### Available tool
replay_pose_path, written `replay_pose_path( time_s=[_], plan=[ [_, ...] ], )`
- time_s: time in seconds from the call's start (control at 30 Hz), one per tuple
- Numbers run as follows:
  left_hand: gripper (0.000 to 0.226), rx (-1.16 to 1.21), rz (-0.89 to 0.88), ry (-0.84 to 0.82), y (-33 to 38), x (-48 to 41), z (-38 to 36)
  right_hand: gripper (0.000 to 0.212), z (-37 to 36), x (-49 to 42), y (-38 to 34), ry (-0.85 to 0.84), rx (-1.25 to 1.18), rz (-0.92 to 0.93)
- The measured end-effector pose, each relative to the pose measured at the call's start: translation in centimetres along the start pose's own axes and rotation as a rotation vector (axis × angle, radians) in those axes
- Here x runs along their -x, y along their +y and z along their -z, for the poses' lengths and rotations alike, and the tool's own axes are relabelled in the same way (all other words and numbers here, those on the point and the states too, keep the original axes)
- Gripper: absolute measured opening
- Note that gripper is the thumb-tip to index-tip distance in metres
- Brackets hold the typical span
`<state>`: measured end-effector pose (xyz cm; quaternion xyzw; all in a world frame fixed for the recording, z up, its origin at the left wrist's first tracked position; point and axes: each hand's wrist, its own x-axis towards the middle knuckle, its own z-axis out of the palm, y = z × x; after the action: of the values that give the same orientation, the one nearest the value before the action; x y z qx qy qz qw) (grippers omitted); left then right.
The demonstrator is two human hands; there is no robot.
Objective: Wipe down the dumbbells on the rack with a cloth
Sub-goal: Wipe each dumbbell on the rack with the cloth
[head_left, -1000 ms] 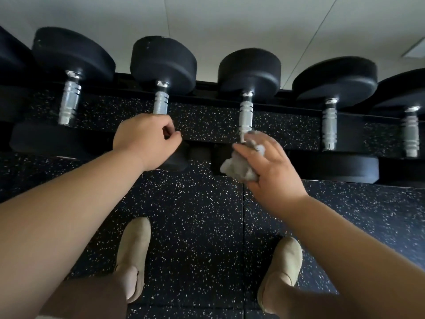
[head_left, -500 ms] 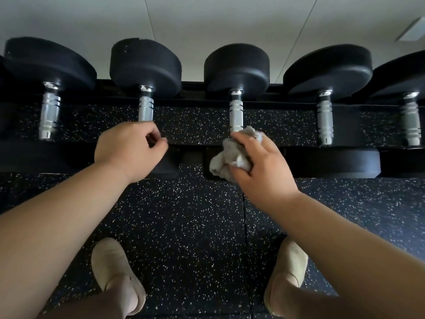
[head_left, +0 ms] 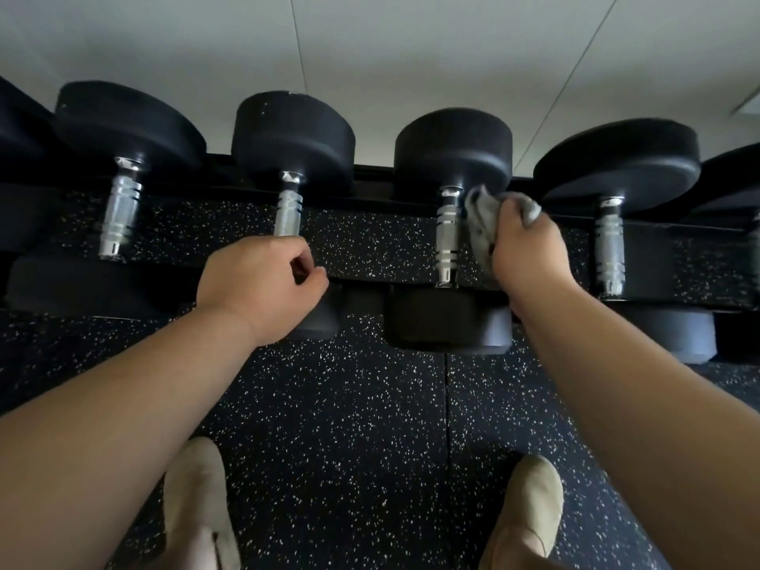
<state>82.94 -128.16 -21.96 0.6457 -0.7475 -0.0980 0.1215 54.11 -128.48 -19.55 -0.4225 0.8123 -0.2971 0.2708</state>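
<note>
right hand [head_left: 530, 257] was clamped round a bunched grey cloth [head_left: 481, 224]; the cloth stuck out above and to the left of the knuckles. left hand [head_left: 255, 281] had its fingers curled over the near end of the second dumbbell [head_left: 288, 211]. couldn't tell if it actually gripped the handle or just rested there.

cloth sat just right of the chrome handle of the third dumbbell [head_left: 448, 236], up at the far end under the far head [head_left: 452, 150]. touching the handle or only beside it: couldn't tell.

key geometry: the handle's long axis ran away from the person, near head low in view and far head high. the cloth hand was beside that axis, not around it. my read: the next move needed a short shift left to wrap the handle, then a stroke along the axis toward the near head. right hand was clearly the nearer one; left was one dumbbell over.

further out, the dumbbells lay side by side on the rack [head_left: 370, 174], all axes parallel. the fourth dumbbell [head_left: 608, 240] was just right of the right hand. speckled floor [head_left: 349, 405] and two tan shoes [head_left: 197, 499] were below, a pale wall [head_left: 411, 43] behind.
</note>
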Motion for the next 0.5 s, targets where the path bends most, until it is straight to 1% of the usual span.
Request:
replay_pose_path(
  time_s=[0.07, 0.13, 0.17, 0.2, 0.27, 0.33, 0.4, 0.43, 0.5],
  plan=[
    [0.02, -0.005, -0.009, 0.006, 0.0, 0.0, -0.1, 0.048, -1.6, -1.5, -1.9, -0.08, 0.08, 0.095],
    [0.021, -0.007, -0.015, 0.01, -0.1, 0.0, -0.2, 0.062, -3.4, -1.7, -2.5, -0.231, 0.255, 0.105],
    [0.021, -0.002, -0.017, 0.011, -0.2, 0.0, -0.2, 0.065, -3.9, -1.4, -2.4, -0.297, 0.358, 0.112],
    [0.02, 0.007, -0.02, 0.014, -0.2, 0.0, -0.2, 0.063, -3.6, -0.8, -2.3, -0.36, 0.463, 0.14],
    [0.02, 0.028, -0.023, 0.016, -0.2, 0.1, -0.2, 0.052, -2.1, 0.2, -1.9, -0.535, 0.615, 0.17],
    [0.02, 0.035, -0.027, 0.011, -0.2, 0.1, -0.1, 0.048, -0.6, 0.5, -1.2, -0.655, 0.634, 0.098],
    [0.021, 0.032, -0.03, 0.007, -0.2, 0.0, -0.1, 0.037, -0.6, 0.5, -1.4, -0.662, 0.497, 0.058],
    [0.022, 0.033, -0.03, 0.003, -0.3, 0.0, 0.0, 0.032, -1.1, 0.2, -1.8, -0.608, 0.43, 0.073],
    [0.022, 0.036, -0.027, 0.002, -0.3, 0.0, -0.1, 0.041, -2.9, -1.4, -2.0, -0.381, 0.269, 0.046]
  ],
)
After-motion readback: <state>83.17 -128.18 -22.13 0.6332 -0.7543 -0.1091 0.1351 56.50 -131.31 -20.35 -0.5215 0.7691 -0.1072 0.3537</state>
